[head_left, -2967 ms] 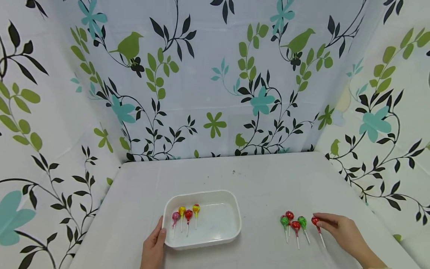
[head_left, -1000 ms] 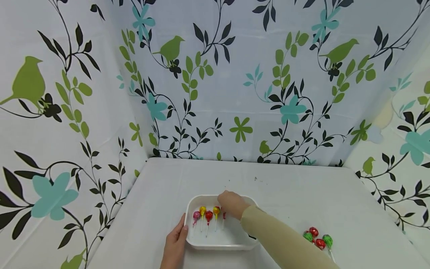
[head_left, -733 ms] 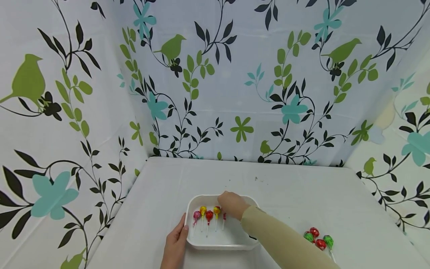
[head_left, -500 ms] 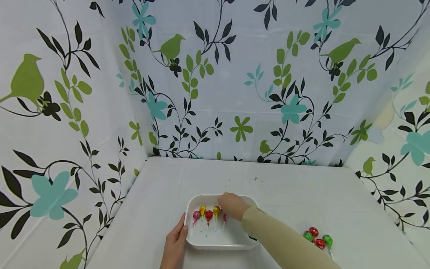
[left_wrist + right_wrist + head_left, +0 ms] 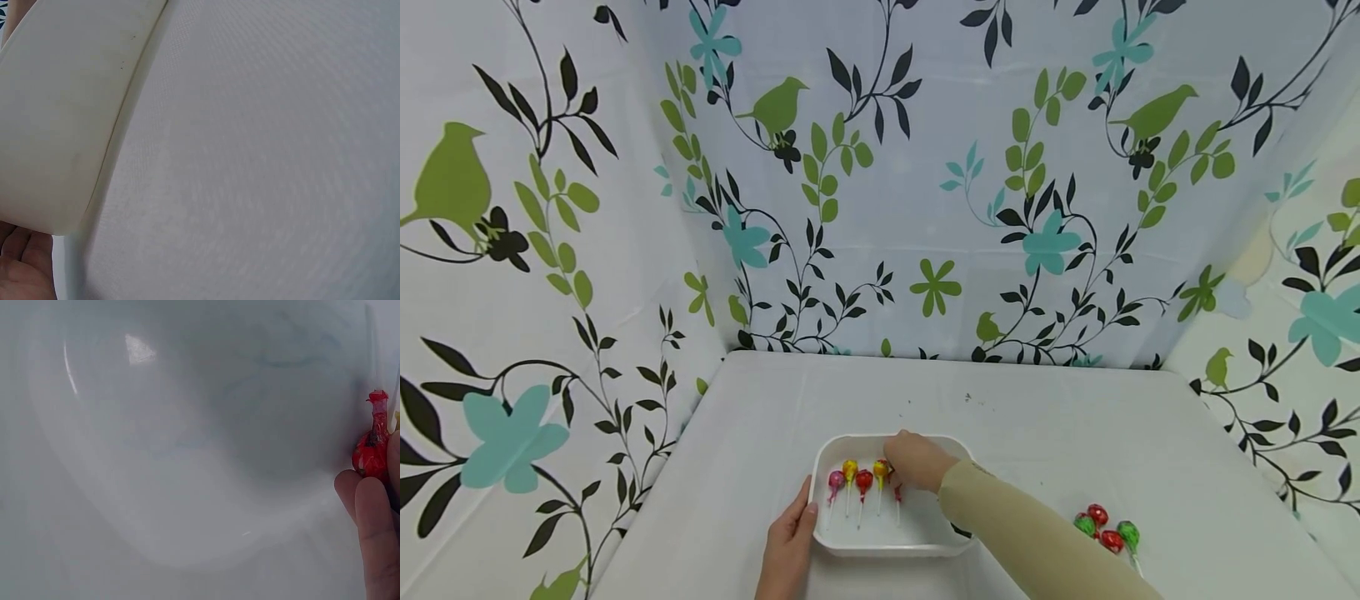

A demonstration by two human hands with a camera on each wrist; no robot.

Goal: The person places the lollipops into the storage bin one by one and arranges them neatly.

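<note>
My left hand (image 5: 788,542) holds the left end of a white tray (image 5: 891,551), thumb by the rim. In the left wrist view its fingers (image 5: 39,253) lie against the tray's end wall (image 5: 69,137). Inside the tray, my right hand (image 5: 921,462) pinches the head of a red lollipop (image 5: 373,450); in the head view mostly its red wrapper neck (image 5: 898,493) and stick show. To its left lie a pink lollipop (image 5: 836,481), a yellow one (image 5: 849,471), a red one (image 5: 864,481) and a yellow-and-red one (image 5: 881,472), side by side.
Right of the tray, green lollipops (image 5: 1127,533) and red lollipops (image 5: 1111,541) lie grouped on the white table (image 5: 1045,417), partly behind the right sleeve (image 5: 1037,533). A cloth (image 5: 925,167) printed with birds and leaves hangs around the table.
Three seconds ago my right hand held the red lollipop beside the group on the right; it has carried it left into the tray. Over the last second both hands stay nearly still.
</note>
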